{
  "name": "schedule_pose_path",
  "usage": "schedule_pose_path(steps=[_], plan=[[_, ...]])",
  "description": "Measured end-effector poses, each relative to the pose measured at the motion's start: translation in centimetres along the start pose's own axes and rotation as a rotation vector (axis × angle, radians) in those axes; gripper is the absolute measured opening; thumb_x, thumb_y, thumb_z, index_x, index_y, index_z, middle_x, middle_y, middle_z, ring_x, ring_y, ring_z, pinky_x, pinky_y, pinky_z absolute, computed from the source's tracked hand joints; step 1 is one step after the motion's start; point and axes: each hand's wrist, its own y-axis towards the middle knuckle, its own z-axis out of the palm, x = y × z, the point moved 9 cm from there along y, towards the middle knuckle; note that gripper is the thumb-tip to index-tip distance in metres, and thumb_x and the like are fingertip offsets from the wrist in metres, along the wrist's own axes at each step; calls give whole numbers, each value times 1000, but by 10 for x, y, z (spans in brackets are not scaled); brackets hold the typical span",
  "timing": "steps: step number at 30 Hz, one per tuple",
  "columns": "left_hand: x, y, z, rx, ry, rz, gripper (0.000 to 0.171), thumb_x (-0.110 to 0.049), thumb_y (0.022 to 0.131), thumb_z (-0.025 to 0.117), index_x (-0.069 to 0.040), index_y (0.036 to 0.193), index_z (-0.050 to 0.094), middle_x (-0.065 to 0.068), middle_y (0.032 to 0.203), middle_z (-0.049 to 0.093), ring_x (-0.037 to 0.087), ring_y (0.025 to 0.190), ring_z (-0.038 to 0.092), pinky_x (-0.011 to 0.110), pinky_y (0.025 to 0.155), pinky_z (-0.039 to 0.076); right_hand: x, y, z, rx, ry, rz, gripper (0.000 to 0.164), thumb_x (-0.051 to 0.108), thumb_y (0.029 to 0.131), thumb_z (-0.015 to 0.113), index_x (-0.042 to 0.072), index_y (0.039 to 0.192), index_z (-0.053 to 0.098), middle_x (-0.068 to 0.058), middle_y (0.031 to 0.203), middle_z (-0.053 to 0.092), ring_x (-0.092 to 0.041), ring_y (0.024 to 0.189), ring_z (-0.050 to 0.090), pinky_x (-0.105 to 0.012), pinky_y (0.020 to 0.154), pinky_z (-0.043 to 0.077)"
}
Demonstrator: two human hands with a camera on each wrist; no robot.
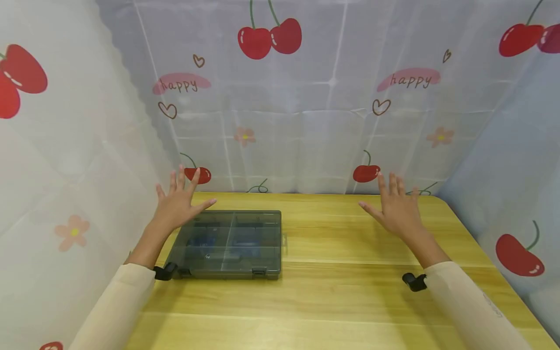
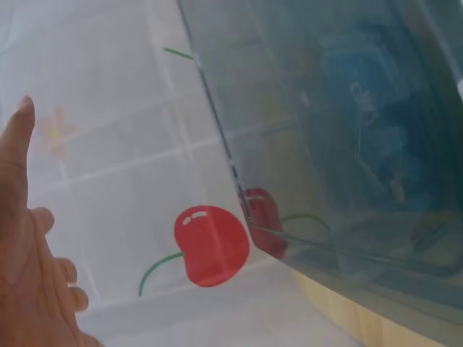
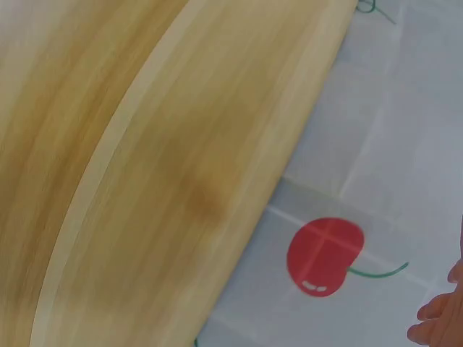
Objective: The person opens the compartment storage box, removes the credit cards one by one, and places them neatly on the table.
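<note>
A dark translucent plastic case with a divided lid lies closed on the left of the wooden table; bluish items show dimly through it. My left hand is spread with straight fingers over the case's far left corner, holding nothing. In the left wrist view that hand appears at the left edge, with the case filling the right side. Above the table's right part, my right hand is likewise spread and holds nothing. Only some fingertips of it show in the right wrist view.
The wooden table has a rounded far right corner. Behind it and along both sides hang pale curtains printed with cherries, flowers and the word "happy". Black wrist mounts sit at both cream sleeves.
</note>
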Motion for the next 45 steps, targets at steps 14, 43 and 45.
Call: schedule_pose_path(steps=[14, 43, 45], plan=[[-5, -35, -13, -26, -272, 49, 90, -61, 98, 55, -29, 165, 4, 9, 170, -7, 37, 155, 0, 75, 113, -5, 58, -26, -24, -104, 77, -106, 90, 55, 99, 58, 2, 162, 19, -32, 157, 33, -49, 143, 32, -76, 110, 20], [51, -81, 69, 181, -836, -62, 75, -40, 108, 49, -33, 164, 0, 11, 170, 0, 44, 153, 3, 71, 115, 12, 200, -99, -4, -160, 505, -340, 75, 29, 95, 74, 10, 158, 38, -15, 145, 57, -34, 127, 59, -51, 97, 53], [54, -83, 76, 196, -894, -60, 73, -38, 109, 48, -34, 164, 0, 12, 170, 0, 41, 154, 3, 70, 116, 11, 210, -101, -3, -155, 534, -368, 74, 27, 94, 75, 9, 156, 40, -14, 145, 57, -33, 127, 59, -49, 98, 53]])
